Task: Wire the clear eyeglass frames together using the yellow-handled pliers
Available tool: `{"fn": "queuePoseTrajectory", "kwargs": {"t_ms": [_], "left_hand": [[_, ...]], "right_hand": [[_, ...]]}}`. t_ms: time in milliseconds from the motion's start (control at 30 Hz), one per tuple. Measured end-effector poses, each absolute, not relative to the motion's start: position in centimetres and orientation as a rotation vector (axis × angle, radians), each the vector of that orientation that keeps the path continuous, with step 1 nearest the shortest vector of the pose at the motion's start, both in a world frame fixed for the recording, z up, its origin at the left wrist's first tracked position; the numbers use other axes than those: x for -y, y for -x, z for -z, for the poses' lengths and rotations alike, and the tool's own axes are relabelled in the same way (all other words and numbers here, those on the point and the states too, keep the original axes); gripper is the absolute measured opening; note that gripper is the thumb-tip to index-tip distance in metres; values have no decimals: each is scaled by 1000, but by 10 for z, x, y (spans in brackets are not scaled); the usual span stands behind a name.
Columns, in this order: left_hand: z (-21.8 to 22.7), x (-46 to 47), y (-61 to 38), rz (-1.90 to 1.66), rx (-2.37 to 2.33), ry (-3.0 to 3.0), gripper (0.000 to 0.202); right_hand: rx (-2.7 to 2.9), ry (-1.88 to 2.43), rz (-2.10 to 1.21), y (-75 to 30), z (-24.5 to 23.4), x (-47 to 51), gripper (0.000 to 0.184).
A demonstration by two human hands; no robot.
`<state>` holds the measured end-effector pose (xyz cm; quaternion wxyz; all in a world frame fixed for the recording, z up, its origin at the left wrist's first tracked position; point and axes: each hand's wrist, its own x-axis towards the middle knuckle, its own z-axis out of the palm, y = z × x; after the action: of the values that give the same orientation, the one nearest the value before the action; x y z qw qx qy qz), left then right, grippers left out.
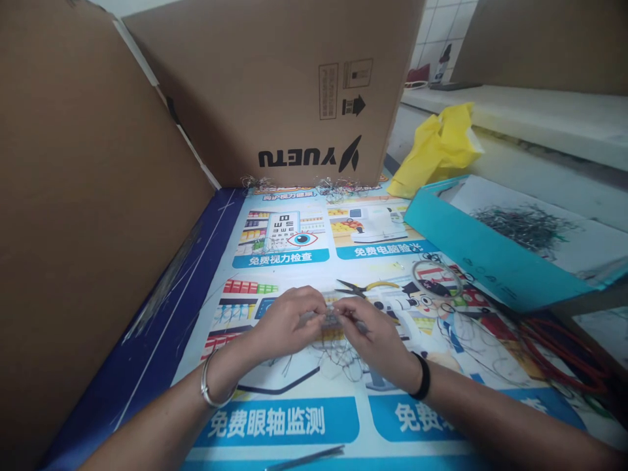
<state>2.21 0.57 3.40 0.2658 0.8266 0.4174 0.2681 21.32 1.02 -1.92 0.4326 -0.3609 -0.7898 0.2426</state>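
My left hand (287,320) and my right hand (375,333) meet over a printed poster (304,418) that covers the table. Both pinch a small greyish part with thin wires (331,319) between the fingertips. What the part is exactly I cannot make out. A tangle of thin wire (343,363) lies on the poster under the hands. A silver bangle is on the left wrist and a black band on the right wrist. Yellow-handled pliers (366,288) lie just beyond the right hand.
Cardboard boxes stand at the left (73,196) and at the back (275,85). A teal box lid (471,252) at the right holds a heap of wire pieces (524,222). A yellow bag (441,147), red cables (554,353) and a roll of tape (436,275) lie at the right.
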Motion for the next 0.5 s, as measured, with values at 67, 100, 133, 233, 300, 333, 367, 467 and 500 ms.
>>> {"fn": "queuePoseTrajectory", "kwargs": {"t_ms": [67,100,133,233,300,333,367,467,500], "left_hand": [[-35,-5,-23,-692,-1198,-2266,10],[-35,-5,-23,-679,-1239,-2270,8],[-34,-5,-24,-672,-1276,-2268,7],[-33,-7,-24,-673,-1323,-2285,7],[-33,-7,-24,-645,-1314,-2340,5],[-33,-7,-24,-627,-1312,-2365,4],[-33,-8,-24,-615,-1317,-2376,3],[-34,-7,-25,-666,-1348,-2321,8],[-34,-7,-25,-711,-1364,-2288,10]], "right_hand": [[1952,902,-614,-213,18,-11,22],[1949,897,-621,-213,18,-11,21],[1946,891,-625,-213,17,-11,21],[1943,882,-633,-213,15,-11,20],[1936,883,-641,-214,14,-10,20],[1934,885,-648,-214,14,-10,20],[1932,884,-656,-214,14,-10,20],[1928,871,-685,-215,13,-9,18],[1931,868,-699,-215,13,-9,17]]}}
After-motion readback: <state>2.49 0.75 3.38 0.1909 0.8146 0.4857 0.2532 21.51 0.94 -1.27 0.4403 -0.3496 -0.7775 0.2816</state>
